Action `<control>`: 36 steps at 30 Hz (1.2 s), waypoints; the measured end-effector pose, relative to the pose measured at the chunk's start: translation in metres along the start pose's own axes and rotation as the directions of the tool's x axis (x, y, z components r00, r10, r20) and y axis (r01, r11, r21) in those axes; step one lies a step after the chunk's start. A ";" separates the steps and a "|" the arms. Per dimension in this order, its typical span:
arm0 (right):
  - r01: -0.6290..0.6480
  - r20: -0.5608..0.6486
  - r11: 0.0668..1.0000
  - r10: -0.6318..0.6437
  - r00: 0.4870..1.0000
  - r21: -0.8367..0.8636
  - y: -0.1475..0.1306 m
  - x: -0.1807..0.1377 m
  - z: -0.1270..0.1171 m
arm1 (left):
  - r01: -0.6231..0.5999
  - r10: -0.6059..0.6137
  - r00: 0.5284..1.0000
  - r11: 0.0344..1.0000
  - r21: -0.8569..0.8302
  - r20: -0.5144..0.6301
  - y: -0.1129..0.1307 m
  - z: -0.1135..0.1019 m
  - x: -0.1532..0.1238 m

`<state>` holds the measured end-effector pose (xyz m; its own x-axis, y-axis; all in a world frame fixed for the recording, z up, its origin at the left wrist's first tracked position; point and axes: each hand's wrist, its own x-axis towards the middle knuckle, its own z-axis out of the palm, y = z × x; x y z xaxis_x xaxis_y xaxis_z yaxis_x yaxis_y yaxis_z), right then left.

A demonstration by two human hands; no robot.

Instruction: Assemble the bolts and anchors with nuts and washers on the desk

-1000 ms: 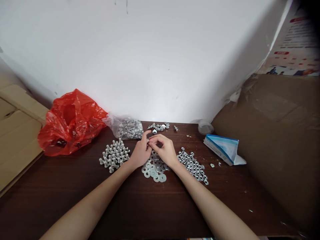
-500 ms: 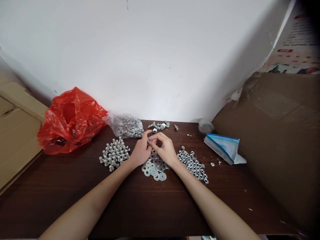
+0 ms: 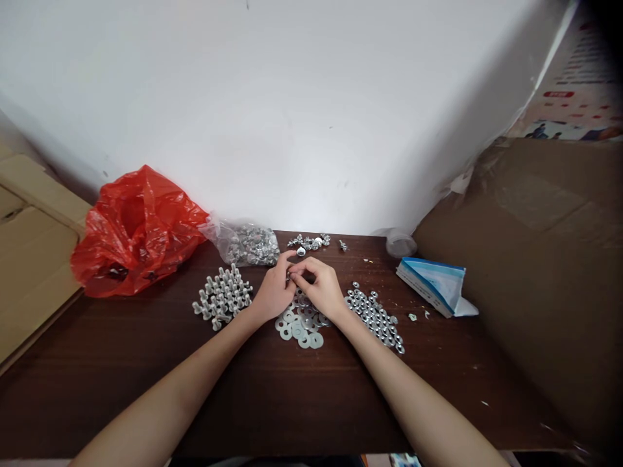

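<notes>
My left hand (image 3: 275, 290) and my right hand (image 3: 318, 285) meet fingertip to fingertip over the washers. Both are closed in a pinch on a small metal fastener (image 3: 289, 275), mostly hidden by the fingers; whether bolt, nut or both I cannot tell. Flat washers (image 3: 298, 331) lie in a loose pile under my hands. To the left, several bolts (image 3: 224, 292) stand on their heads. Flanged nuts (image 3: 377, 318) are spread beside my right wrist. Behind my hands lies a cluster of bolts fitted with washers (image 3: 309, 242), with a single one (image 3: 343, 246) apart to its right.
A clear bag of hardware (image 3: 253, 245) and a red plastic bag (image 3: 141, 227) lie at the back left. Cardboard (image 3: 39, 259) borders the left side, a large brown box (image 3: 535, 259) the right. A clear round container (image 3: 401, 244) and a blue-white packet (image 3: 433, 285) sit at right.
The fingertips have shifted slightly around the small fastener, with both hands staying together in the same place. The whole view has moved a little; the piles look unchanged.
</notes>
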<state>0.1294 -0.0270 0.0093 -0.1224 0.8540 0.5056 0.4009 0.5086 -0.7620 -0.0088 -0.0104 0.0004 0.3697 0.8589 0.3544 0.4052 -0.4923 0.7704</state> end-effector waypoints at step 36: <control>-0.106 0.016 0.772 0.148 0.989 -0.627 0.015 0.003 -0.023 | 0.082 -0.081 0.995 0.996 -0.018 0.059 0.014 -0.006 0.002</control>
<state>0.1557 -0.0191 0.0087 -0.0758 0.9216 0.3808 0.8915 0.2337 -0.3882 -0.0070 -0.0148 0.0153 0.3841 0.8863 0.2588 0.4190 -0.4171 0.8065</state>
